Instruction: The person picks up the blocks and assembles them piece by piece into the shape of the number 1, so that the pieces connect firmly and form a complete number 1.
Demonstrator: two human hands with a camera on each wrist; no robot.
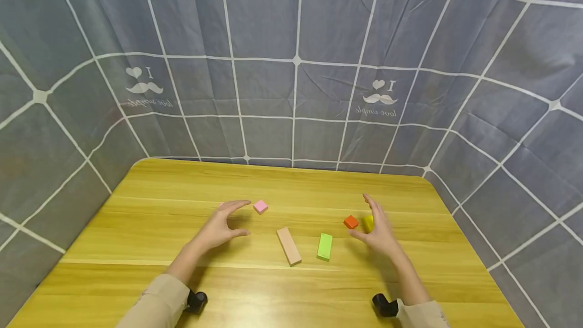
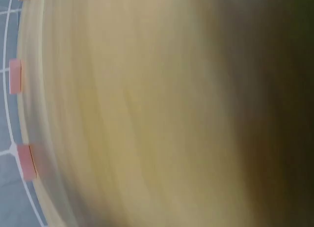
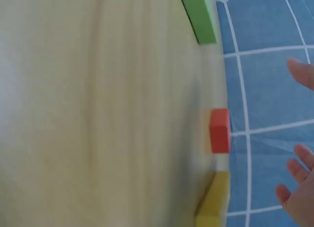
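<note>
My left hand (image 1: pixel 219 228) hovers over the table's left half, thumb and fingers spread apart with nothing between them. A pink block (image 1: pixel 260 207) lies just beyond its fingertips, and a second pink block (image 1: pixel 221 205) is mostly hidden behind the hand. My right hand (image 1: pixel 380 231), likewise spread and holding nothing, is above the right half beside a red block (image 1: pixel 350 222). Behind its fingers a yellow block (image 1: pixel 368 223) is partly covered. Between the hands lie a long tan block (image 1: pixel 289 246) and a green block (image 1: pixel 325 246). The right wrist view shows the right fingertips (image 3: pixel 298 170) at its edge.
The blocks lie on a yellow wood-grain table (image 1: pixel 218 287) with rounded far corners. A grey curtain (image 1: pixel 264 90) with white grid lines surrounds its back and sides. A black wrist attachment shows at each sleeve, such as the left one (image 1: pixel 197 301).
</note>
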